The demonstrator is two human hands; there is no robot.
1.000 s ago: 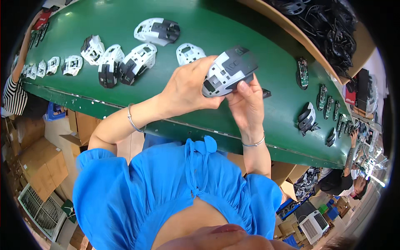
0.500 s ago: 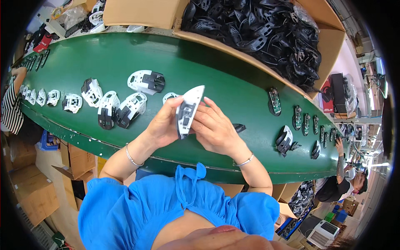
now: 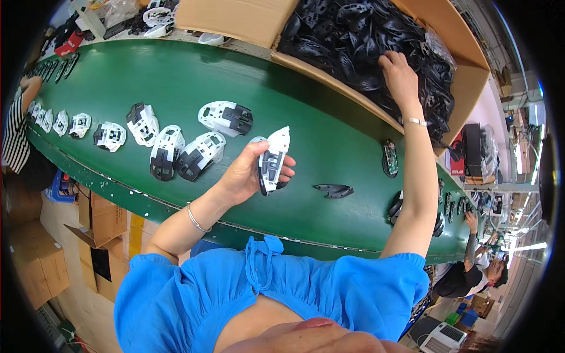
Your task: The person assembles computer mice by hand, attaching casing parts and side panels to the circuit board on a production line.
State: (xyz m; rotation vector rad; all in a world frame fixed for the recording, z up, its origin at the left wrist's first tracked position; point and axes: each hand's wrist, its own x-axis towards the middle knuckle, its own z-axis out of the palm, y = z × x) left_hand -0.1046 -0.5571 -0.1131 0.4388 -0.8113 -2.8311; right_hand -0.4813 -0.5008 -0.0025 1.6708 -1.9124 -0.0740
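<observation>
In my left hand (image 3: 247, 170) I hold a white and black computer mouse shell (image 3: 272, 165) upright over the belt, thumb on one side and fingertips behind it. My right hand (image 3: 400, 79) is over the cardboard box (image 3: 376, 109), its bent fingers drawn together at the heap of curved black plastic parts (image 3: 347, 44). Whatever is between those fingertips is hidden. A loose black plastic piece (image 3: 333, 190) lies on the green belt, right of my left hand. Several white and black mouse shells (image 3: 226, 117) lie to the left.
The green conveyor belt (image 3: 282, 220) runs across in front of me. Circuit boards on black bases (image 3: 389, 159) lie on its right side. Other people's hands (image 3: 471, 220) are at both ends. An open cardboard flap (image 3: 232, 17) extends left of the box.
My right hand has let go of the mouse shell and moved up and right to the box. The left hand still holds the shell, now turned slightly. The loose black piece is uncovered.
</observation>
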